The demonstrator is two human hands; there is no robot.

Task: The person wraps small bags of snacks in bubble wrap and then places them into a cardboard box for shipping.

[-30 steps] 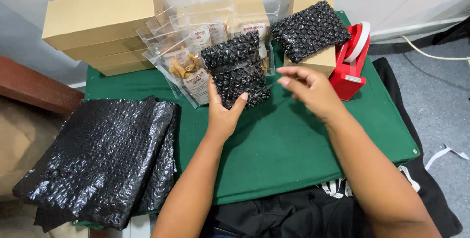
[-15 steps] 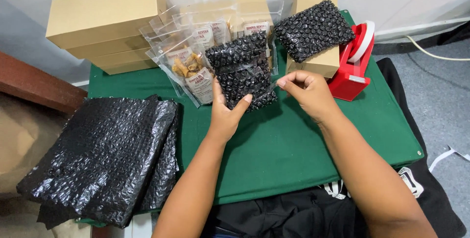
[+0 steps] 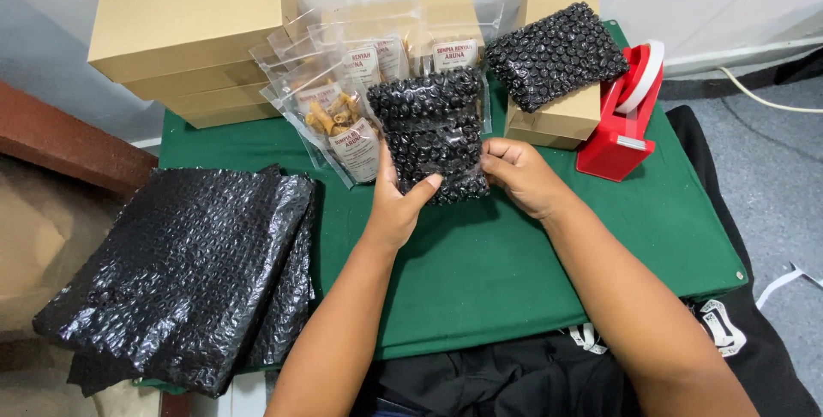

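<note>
Both hands hold one thing at the centre of the frame: a black bubble-wrapped packet [image 3: 435, 134], standing roughly upright over the green desk [image 3: 514, 254]. The left hand [image 3: 396, 203] cups its lower left edge, thumb laid across the front near the bottom. The right hand [image 3: 519, 175] closes on the lower right edge with curled fingers. Both are closed on the packet, not spread.

The packet looks light and soft: the bubble film should give under pressure and spring back, and its glossy plastic may be a little slippery. If it wraps the same crisp snack as the clear snack pouches [image 3: 343, 108] leaning just behind it at upper centre, the inside would be brittle, so a hard squeeze is a risk. The side edges, where the hands already sit, seem the best hold, since the wrap is folded thicker there.

A second bubble-wrapped bundle [image 3: 557, 53] rests on a small cardboard box [image 3: 557, 121] at upper right, just beside a red tape dispenser [image 3: 621, 121]. Stacked flat cardboard boxes [image 3: 193, 31] fill the upper left. A pile of black bubble-wrap sheets [image 3: 180, 271] lies at lower left, overhanging the desk's edge.
</note>
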